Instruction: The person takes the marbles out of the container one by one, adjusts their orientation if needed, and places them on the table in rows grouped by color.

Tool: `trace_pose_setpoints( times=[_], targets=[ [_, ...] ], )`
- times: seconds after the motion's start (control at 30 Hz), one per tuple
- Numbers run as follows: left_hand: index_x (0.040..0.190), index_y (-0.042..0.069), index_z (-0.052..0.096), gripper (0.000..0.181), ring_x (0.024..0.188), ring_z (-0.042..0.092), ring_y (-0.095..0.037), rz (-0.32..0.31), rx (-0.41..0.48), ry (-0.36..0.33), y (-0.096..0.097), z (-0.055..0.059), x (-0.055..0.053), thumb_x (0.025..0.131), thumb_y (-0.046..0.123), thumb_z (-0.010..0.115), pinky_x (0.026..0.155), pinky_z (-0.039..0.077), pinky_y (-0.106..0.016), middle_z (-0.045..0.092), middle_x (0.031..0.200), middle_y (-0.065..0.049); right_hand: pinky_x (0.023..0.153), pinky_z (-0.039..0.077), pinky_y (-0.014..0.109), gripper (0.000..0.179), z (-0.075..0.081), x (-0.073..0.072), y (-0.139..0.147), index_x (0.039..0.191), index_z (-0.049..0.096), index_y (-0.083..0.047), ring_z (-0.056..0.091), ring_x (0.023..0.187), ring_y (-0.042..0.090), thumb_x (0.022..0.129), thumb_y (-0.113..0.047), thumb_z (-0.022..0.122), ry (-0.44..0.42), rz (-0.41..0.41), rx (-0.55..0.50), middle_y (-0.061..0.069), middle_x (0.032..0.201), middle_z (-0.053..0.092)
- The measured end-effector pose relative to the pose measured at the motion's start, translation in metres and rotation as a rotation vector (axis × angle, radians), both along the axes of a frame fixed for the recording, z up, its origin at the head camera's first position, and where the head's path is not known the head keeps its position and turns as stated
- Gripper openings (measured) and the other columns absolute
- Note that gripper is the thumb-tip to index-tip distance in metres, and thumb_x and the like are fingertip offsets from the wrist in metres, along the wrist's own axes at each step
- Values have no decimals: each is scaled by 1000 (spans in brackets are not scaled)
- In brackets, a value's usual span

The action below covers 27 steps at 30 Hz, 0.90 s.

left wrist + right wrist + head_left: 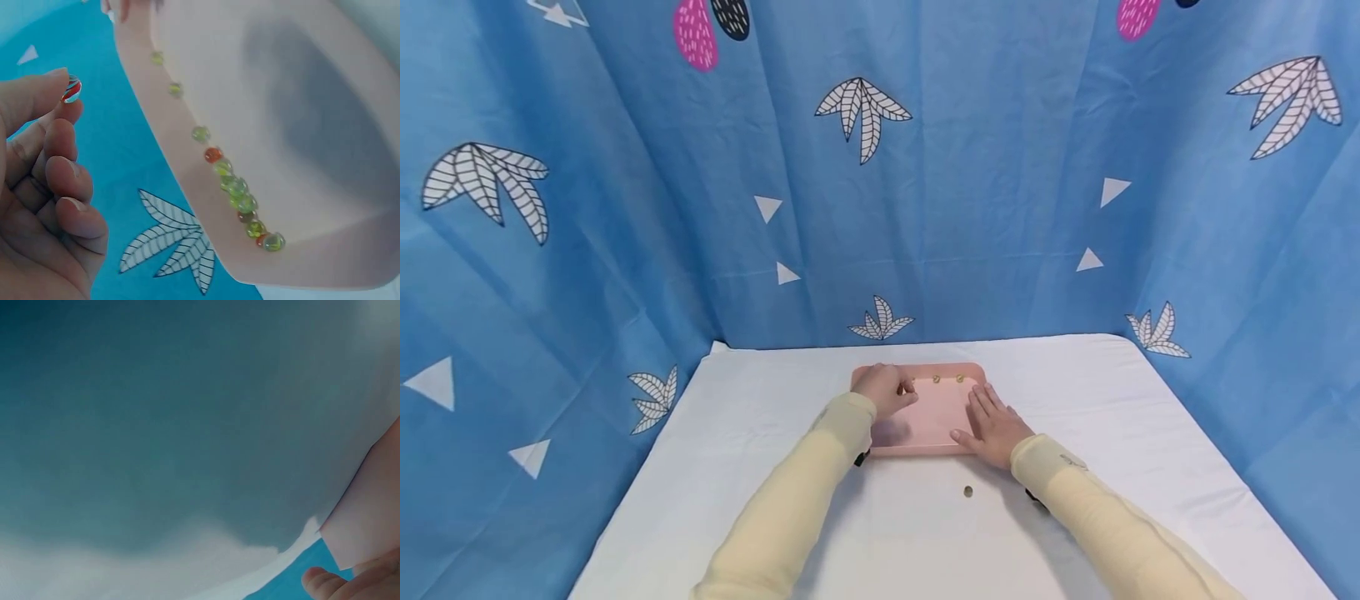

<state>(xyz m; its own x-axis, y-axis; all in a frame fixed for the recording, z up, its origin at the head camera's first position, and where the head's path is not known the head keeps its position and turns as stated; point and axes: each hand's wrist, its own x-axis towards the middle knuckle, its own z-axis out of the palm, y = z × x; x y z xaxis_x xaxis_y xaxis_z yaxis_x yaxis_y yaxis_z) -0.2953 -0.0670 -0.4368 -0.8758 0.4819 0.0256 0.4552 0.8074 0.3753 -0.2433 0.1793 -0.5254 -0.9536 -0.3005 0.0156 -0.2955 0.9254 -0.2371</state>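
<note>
Between thumb and index finger my left hand (883, 390) pinches a clear marble (72, 92) with a red-orange stripe, over the left part of a shallow pink tray (932, 425). Several glass marbles (236, 186), mostly yellow-green with a few orange ones, lie in a line along the tray's far wall in the left wrist view. My right hand (997, 431) rests on the tray's right rim, its fingers extended. Only a few of its fingertips (322, 581) show beside the tray in the right wrist view.
One small marble (967, 492) lies on the white tabletop (917, 533) in front of the tray. A blue patterned curtain (962, 208) hangs behind the table and along both sides.
</note>
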Motion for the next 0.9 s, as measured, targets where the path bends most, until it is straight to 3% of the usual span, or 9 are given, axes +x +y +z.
trace_pose_setpoints(
  times=[0.2, 0.33, 0.6, 0.9],
  targets=[
    [87, 19, 77, 9, 59, 51, -4, -45, 65, 18, 0, -1, 21, 88, 26, 72, 54, 45, -19, 58, 64, 12, 110, 22, 61, 100, -6, -1, 4, 152, 18, 1, 3, 147, 32, 89, -76, 28, -5, -3, 7, 16, 160, 12],
    [87, 19, 77, 9, 59, 51, -3, -57, 68, 30, -2, -3, 32, 87, 27, 73, 56, 45, -18, 60, 67, 14, 111, 22, 60, 99, -8, -4, 3, 153, 17, 0, 2, 147, 31, 89, -76, 28, -1, -4, 10, 15, 160, 11],
    [86, 18, 76, 7, 62, 50, -5, -79, 103, 47, -7, -7, 49, 85, 26, 75, 59, 45, -20, 56, 63, 13, 112, 22, 58, 103, -6, -8, 2, 153, 17, -3, -1, 147, 28, 86, -81, 22, 8, 0, 20, 12, 161, 10],
    [88, 17, 77, 6, 58, 48, -3, -122, 122, 68, -3, -18, 65, 84, 21, 76, 54, 43, -16, 53, 62, 14, 110, 24, 61, 101, -8, -7, 4, 152, 19, 0, 2, 147, 31, 88, -77, 28, 19, 11, 9, 14, 160, 11]
  ],
)
